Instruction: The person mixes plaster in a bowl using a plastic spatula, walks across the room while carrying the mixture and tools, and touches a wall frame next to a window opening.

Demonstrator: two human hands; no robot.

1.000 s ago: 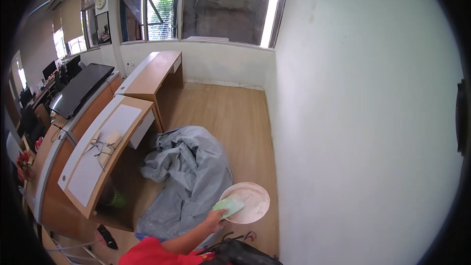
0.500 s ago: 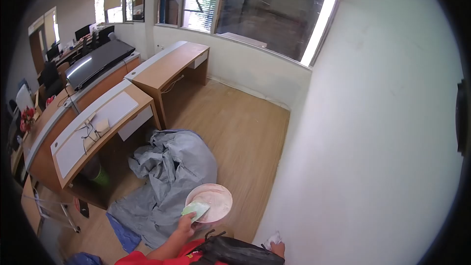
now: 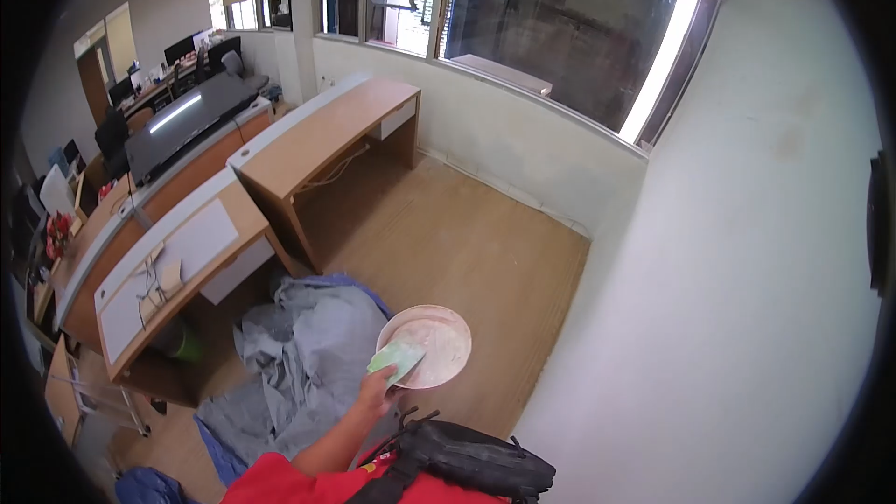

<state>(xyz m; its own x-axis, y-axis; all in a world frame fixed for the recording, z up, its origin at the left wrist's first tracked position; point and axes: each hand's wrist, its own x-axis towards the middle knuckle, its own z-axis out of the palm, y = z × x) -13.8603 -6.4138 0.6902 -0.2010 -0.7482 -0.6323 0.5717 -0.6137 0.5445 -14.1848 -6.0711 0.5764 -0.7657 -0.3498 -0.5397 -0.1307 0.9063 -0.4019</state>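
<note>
My left hand point(image 3: 376, 395) is closed at the near left rim of a round whitish bowl point(image 3: 448, 347). A pale smear of paste-like stuff coats the bowl's inside. Under my thumb is a flat light-green scraper point(image 3: 396, 361), which reaches over the rim into the bowl. The fingers beneath the bowl are mostly hidden. My right hand is out of sight. A black bag point(image 3: 476, 457) hangs across the front of my red shirt at the bottom of the view.
A rumpled grey sheet point(image 3: 289, 355) with blue edges lies on the wooden floor point(image 3: 467, 224) beside the bowl. A white wall point(image 3: 737, 299) rises close on my right. Desks point(image 3: 327, 145) stand to the left, one with a cable on top. A window point(image 3: 560, 33) fills the back wall.
The bowl, scraper and my left hand have moved up and to the right in view. My right hand, which held something white by the wall, has left the view. The camera has turned slightly.
</note>
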